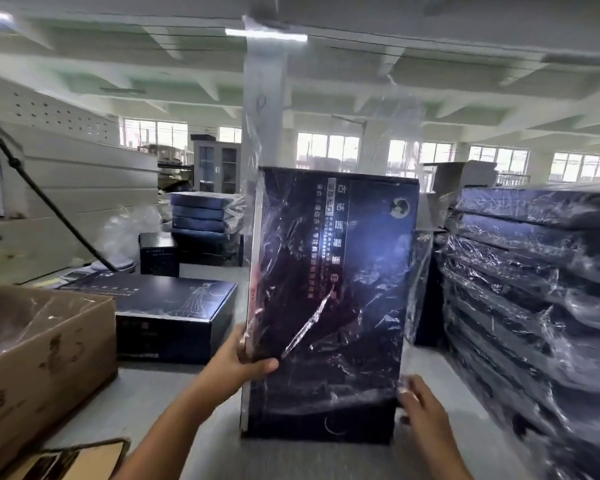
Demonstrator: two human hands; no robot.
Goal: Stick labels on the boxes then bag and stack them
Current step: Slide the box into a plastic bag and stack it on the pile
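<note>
While the dark box (333, 289) stands on end on the grey table (153, 393), you have it inside a clear plastic bag (264, 98) whose loose open end rises well above the box's top edge. Your left hand (243, 362) grips the box at its left edge, low down, with the thumb laid across the printed front face and the fingers hidden behind. Your right hand (420, 403) is at the box's lower right edge with its fingertips against the plastic there. It is blurred, so you cannot tell from this view whether it is pinching the film or only touching it. The film lies wrinkled over the front of the box and catches the light in a bright crease near the middle. To your right, just beside the upright box, is a tall stack of bagged boxes (534, 289). To your left, an unbagged box (167, 306) lies flat on the table, and nearer to you is a brown cardboard carton (42, 348) with clear film in its open top. Farther back stand a small dark box (159, 252) and a shorter pile of wrapped boxes (201, 213).
</note>
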